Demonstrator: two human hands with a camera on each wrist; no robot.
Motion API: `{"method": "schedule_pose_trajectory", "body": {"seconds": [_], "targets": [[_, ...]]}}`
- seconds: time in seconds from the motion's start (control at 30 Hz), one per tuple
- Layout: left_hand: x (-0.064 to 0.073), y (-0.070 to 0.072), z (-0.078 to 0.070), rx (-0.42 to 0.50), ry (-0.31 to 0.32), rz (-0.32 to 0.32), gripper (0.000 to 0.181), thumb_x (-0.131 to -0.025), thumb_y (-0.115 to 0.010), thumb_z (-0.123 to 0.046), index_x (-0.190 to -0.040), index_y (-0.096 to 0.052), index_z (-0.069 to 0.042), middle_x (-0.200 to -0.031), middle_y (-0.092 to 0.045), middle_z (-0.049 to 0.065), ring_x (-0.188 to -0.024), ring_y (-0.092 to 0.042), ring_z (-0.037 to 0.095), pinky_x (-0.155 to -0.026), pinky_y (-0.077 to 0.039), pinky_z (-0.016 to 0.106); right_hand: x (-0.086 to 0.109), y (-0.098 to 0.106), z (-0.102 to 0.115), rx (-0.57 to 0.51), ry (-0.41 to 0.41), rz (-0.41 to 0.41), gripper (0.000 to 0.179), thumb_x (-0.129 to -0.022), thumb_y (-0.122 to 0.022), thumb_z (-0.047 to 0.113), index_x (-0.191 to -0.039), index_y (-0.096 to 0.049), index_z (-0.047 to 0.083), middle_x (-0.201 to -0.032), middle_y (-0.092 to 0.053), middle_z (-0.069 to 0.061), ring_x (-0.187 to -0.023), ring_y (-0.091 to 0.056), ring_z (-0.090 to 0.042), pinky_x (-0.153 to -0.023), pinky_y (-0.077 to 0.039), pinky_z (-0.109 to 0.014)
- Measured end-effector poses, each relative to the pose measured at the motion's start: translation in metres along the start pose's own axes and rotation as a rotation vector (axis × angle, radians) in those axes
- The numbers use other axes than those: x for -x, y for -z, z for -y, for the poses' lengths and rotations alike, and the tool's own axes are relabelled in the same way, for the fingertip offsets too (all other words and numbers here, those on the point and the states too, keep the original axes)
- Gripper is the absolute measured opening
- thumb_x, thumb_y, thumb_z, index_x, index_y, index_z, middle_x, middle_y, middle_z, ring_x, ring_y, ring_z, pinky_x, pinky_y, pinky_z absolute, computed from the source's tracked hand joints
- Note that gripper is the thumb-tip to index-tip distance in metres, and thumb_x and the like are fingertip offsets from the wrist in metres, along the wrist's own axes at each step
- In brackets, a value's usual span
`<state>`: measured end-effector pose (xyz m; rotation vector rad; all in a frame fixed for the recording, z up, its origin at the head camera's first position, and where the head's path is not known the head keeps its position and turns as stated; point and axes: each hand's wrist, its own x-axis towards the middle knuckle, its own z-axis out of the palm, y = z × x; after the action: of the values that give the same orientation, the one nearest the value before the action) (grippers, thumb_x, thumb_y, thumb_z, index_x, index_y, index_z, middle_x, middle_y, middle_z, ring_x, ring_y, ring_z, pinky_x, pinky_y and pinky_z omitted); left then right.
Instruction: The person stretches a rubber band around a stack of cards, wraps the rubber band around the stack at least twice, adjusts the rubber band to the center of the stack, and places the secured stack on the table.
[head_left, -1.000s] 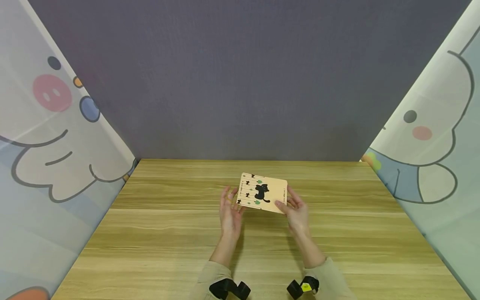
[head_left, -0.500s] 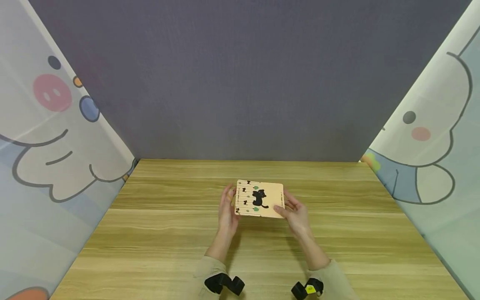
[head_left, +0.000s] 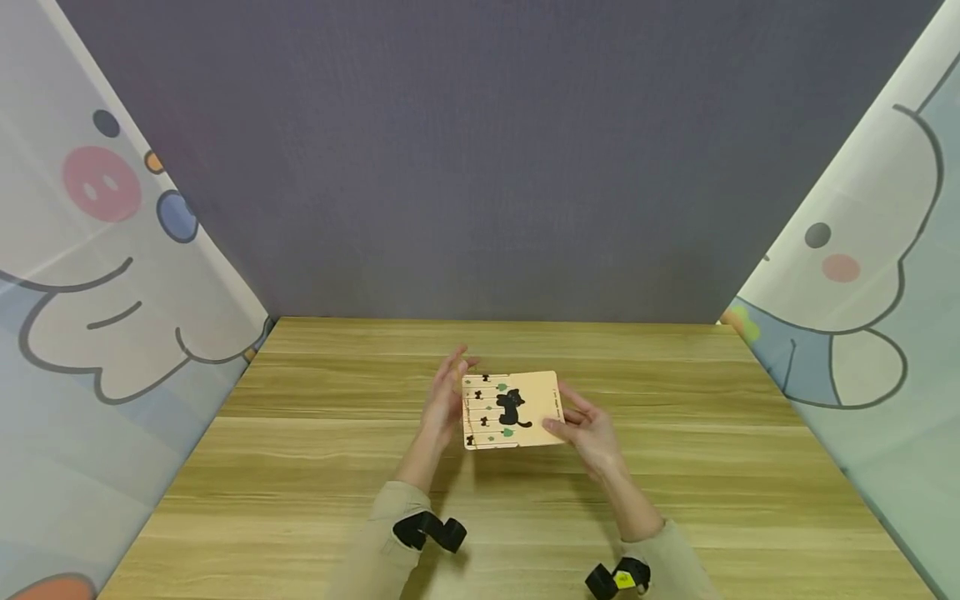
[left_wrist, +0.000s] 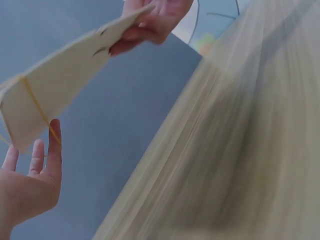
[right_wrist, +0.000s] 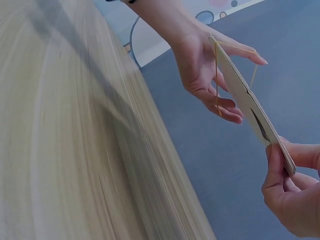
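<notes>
A flat, cream board with a black cat print is held tilted above the table; its edge looks layered in the right wrist view. My right hand pinches its right end, thumb on the printed face. At the other end, a thin yellow rubber band crosses the board and runs out to the fingers of my left hand. Those fingers are spread and mostly straight, stretching the band. In the right wrist view the band loops over the left thumb side and lower fingers.
Beneath both hands lies a wood-grain table. A dark grey panel rises behind its far edge. Cartoon-printed sheets stand along the left and right sides. Black wrist mounts sit on both sleeves.
The board has moved left and nearer to me, and its tilt has turned anticlockwise. My left hand has shifted left with the band; the right hand keeps its pinch.
</notes>
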<state>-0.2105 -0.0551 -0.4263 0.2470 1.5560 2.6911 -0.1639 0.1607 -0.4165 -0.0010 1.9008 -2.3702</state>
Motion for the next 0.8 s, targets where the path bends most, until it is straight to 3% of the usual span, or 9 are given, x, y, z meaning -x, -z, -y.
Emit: {"method": "schedule_pose_trajectory", "body": {"seconds": [0.03,0.1,0.17,0.27,0.43,0.57,0.8], "targets": [[-0.002,0.001,-0.003,0.016,0.009,0.021,0.048,-0.091,-0.045,-0.018,-0.135,-0.031,-0.007,-0.128,-0.040,0.019,-0.123,-0.025,0.042,-0.069,-0.043,0.018,0.000,0.000,0.000,0.000,-0.003,0.009,0.068,-0.074,-0.060,-0.016,-0.134,-0.034,0.002,-0.112,-0.051,-0.031,-0.085,-0.063,-0.023,-0.076,-0.050,-0.033],[-0.007,0.003,-0.007,0.003,0.013,0.040,0.050,-0.089,-0.047,-0.018,-0.135,-0.032,-0.007,-0.130,-0.036,0.023,-0.112,-0.041,0.044,-0.043,-0.030,0.011,0.001,0.000,0.000,0.002,-0.006,0.020,0.068,-0.074,-0.060,-0.016,-0.134,-0.034,0.002,-0.112,-0.051,-0.031,-0.085,-0.062,-0.023,-0.076,-0.050,-0.033],[-0.011,0.004,-0.011,0.012,0.027,0.049,0.052,-0.088,-0.049,-0.017,-0.136,-0.031,-0.005,-0.131,-0.032,0.028,-0.105,-0.050,0.039,-0.051,-0.040,0.011,0.002,0.000,0.000,0.003,-0.009,0.027,0.068,-0.074,-0.059,-0.016,-0.134,-0.034,0.003,-0.112,-0.051,-0.031,-0.085,-0.062,-0.022,-0.076,-0.050,-0.033],[-0.017,0.006,-0.017,-0.003,0.044,0.059,0.054,-0.087,-0.050,-0.013,-0.137,-0.029,-0.004,-0.133,-0.031,0.029,-0.102,-0.053,0.037,-0.055,-0.040,0.011,0.003,0.000,0.000,0.013,-0.002,0.044,0.067,-0.074,-0.060,-0.015,-0.134,-0.034,0.002,-0.112,-0.052,-0.031,-0.086,-0.062,-0.022,-0.076,-0.050,-0.032],[-0.028,0.008,-0.027,-0.007,0.073,0.048,0.052,-0.087,-0.050,-0.003,-0.136,-0.031,-0.004,-0.132,-0.034,0.027,-0.095,-0.059,0.031,-0.070,-0.051,0.028,0.004,0.001,-0.001,0.034,0.013,0.060,0.067,-0.074,-0.061,-0.015,-0.134,-0.034,0.001,-0.109,-0.054,-0.030,-0.084,-0.062,-0.021,-0.076,-0.050,-0.031],[-0.036,0.007,-0.032,-0.023,0.116,0.019,0.056,-0.084,-0.053,0.005,-0.135,-0.034,-0.006,-0.131,-0.036,0.027,-0.085,-0.063,0.023,-0.072,-0.052,0.035,0.004,0.000,-0.002,0.055,0.022,0.049,0.066,-0.074,-0.061,-0.015,-0.133,-0.035,0.000,-0.106,-0.055,-0.030,-0.083,-0.062,-0.021,-0.075,-0.050,-0.030],[-0.043,0.003,-0.035,-0.100,0.155,-0.045,0.055,-0.083,-0.052,0.012,-0.133,-0.038,-0.006,-0.126,-0.042,0.027,-0.084,-0.064,0.020,-0.071,-0.052,0.031,0.003,-0.003,-0.004,0.151,0.073,-0.014,0.066,-0.072,-0.063,-0.016,-0.131,-0.041,0.004,-0.106,-0.056,-0.029,-0.084,-0.061,-0.027,-0.069,-0.052,-0.028]]}}
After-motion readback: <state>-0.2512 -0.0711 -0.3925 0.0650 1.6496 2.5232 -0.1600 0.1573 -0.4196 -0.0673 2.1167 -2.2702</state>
